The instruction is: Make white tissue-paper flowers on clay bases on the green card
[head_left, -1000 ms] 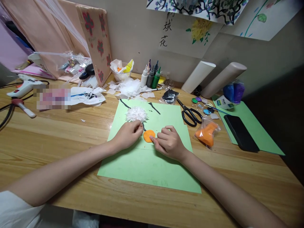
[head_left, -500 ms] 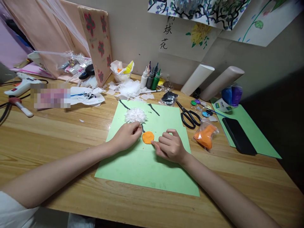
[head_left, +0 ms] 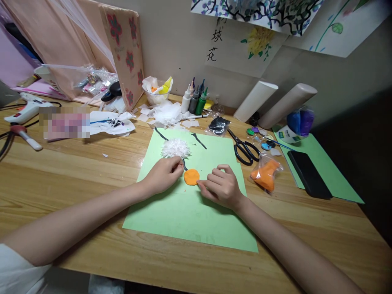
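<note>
A flat orange clay disc (head_left: 191, 177) lies on a light green sheet of paper (head_left: 183, 216). At its right edge, the thumb and index fingertip of my right hand (head_left: 223, 188) pinch the rim; the other fingers are curled. My left hand (head_left: 163, 173) is closed with fingertips pressed together, just left of the disc and beside a dark grey strip (head_left: 185, 164); what it pinches, if anything, is hidden. Above that hand sits a fluffy white paper pompom (head_left: 175, 148). Two more dark strips lie farther up the sheet, one at the left (head_left: 161, 134), another at the right (head_left: 199, 141).
Black scissors (head_left: 245, 149) and a bag of orange clay (head_left: 266, 173) lie right of the sheet, with a black phone (head_left: 309, 173) beyond. Behind stand paint bottles (head_left: 194, 100), white tissue (head_left: 167, 113) and a bowl (head_left: 157, 92). A glue gun (head_left: 26, 108) lies far left.
My right fingertips have shifted very slightly along the disc's right edge. My left hand keeps its place, and the disc looks the same. The view has moved a touch.
</note>
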The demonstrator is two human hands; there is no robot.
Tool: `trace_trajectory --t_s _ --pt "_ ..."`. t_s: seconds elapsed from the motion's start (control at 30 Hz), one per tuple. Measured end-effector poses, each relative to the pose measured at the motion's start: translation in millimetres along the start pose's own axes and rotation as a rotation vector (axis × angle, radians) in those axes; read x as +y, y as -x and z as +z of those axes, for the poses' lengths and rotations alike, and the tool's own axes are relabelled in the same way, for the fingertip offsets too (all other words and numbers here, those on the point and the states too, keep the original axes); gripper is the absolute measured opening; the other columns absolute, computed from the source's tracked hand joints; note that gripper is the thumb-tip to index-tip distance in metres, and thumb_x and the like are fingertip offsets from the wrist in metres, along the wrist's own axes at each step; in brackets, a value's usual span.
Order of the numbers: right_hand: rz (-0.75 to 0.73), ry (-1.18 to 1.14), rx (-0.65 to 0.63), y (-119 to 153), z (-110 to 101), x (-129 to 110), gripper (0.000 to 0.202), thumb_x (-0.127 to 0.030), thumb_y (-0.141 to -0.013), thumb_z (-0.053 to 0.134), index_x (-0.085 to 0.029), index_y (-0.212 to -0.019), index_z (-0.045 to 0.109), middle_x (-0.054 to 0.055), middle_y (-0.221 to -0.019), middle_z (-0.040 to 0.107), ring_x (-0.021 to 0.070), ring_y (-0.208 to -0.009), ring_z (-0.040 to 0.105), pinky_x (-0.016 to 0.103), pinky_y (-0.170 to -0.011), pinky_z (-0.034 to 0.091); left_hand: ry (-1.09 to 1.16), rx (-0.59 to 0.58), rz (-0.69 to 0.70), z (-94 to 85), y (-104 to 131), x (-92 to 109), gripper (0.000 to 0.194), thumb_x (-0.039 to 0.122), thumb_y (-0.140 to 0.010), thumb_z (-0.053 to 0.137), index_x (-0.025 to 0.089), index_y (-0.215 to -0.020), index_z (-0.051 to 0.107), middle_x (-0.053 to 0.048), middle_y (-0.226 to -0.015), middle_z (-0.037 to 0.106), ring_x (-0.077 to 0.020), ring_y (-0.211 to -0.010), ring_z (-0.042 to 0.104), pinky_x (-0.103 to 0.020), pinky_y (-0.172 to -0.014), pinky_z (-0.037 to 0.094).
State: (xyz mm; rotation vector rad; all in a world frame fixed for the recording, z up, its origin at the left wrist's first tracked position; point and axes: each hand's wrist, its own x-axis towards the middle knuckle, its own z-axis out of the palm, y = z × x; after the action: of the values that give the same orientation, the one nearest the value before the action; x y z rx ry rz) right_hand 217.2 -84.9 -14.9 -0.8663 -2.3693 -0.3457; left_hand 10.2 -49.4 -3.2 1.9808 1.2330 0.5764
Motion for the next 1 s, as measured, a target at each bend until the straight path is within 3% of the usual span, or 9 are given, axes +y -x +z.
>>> trace_trajectory --t_s 0.07,0.13,0.4,0.47,0.6,0.87,1.0 --pt "-0.004 -0.007 -0.055 0.7 0.1 1.0 0.020 -0.034 -0.087 0.056 -0.017 -0.087 0.067 -0.003 -0.054 0.054 0.0110 -0.056 0.041 0.029 -0.073 0.029 0.002 0.000 0.009 0.0 0.0 -0.3 0.016 0.022 -0.082 0.041 0.018 -0.069 0.048 0.005 -0.057 0.046 -0.0097 -0.054 0.039 -0.023 -0.055 0.029" --pt "-0.014 -0.024 -0.120 0.0 1.3 2.0 0.034 -0.044 -0.086 0.054 -0.015 -0.102 0.065 -0.002 -0.059 0.058 0.0121 -0.059 0.043 0.030 -0.074 0.028 0.000 -0.001 0.012 0.1 0.2 -0.4 0.016 0.022 -0.082 0.042 0.018 -0.069 0.048 0.005 -0.057 0.046 -0.0097 -0.054 0.039 -0.023 -0.055 0.029" --pt "-0.007 -0.088 -0.046 -1.4 1.8 3.4 0.030 -0.037 -0.089 0.052 -0.016 -0.072 0.065 -0.003 -0.051 0.055 0.0105 -0.054 0.040 0.029 -0.073 0.027 -0.006 0.003 0.007 -0.1 0.4 -0.6 0.017 0.023 -0.083 0.041 0.018 -0.068 0.048 0.005 -0.057 0.046 -0.0099 -0.054 0.039 -0.023 -0.054 0.028" --pt "-0.010 -0.075 -0.041 -0.6 0.4 3.5 0.033 -0.041 -0.091 0.048 -0.016 -0.079 0.066 -0.002 -0.053 0.055 0.0110 -0.055 0.041 0.029 -0.074 0.027 -0.009 0.002 0.007 -0.1 0.2 -0.3 0.017 0.023 -0.083 0.041 0.018 -0.069 0.048 0.005 -0.057 0.046 -0.0100 -0.054 0.040 -0.023 -0.054 0.028" --pt "-0.047 -0.065 -0.150 -1.1 0.8 4.5 0.050 -0.055 -0.090 0.035 -0.015 -0.101 0.064 0.001 -0.065 0.057 0.0127 -0.061 0.045 0.030 -0.077 0.028 -0.006 0.006 0.012 0.0 0.5 0.1 0.017 0.024 -0.083 0.041 0.018 -0.069 0.049 0.005 -0.058 0.047 -0.0104 -0.054 0.040 -0.023 -0.055 0.029" --pt "-0.038 -0.125 -0.054 1.2 -0.3 8.7 0.040 -0.038 -0.095 0.039 -0.015 -0.075 0.065 -0.002 -0.054 0.053 0.0114 -0.056 0.040 0.029 -0.073 0.028 -0.013 0.003 0.009 -0.2 0.5 0.3 0.017 0.023 -0.082 0.040 0.018 -0.069 0.049 0.005 -0.058 0.047 -0.0104 -0.054 0.041 -0.023 -0.054 0.029" --pt "-0.014 -0.110 -0.111 1.8 -1.2 9.0 0.043 -0.035 -0.097 0.028 -0.013 -0.097 0.065 0.001 -0.063 0.057 0.0130 -0.060 0.044 0.031 -0.075 0.028 -0.016 -0.001 0.015 0.3 -0.2 0.1 0.016 0.023 -0.082 0.041 0.018 -0.070 0.050 0.004 -0.058 0.048 -0.0105 -0.054 0.041 -0.023 -0.055 0.029"
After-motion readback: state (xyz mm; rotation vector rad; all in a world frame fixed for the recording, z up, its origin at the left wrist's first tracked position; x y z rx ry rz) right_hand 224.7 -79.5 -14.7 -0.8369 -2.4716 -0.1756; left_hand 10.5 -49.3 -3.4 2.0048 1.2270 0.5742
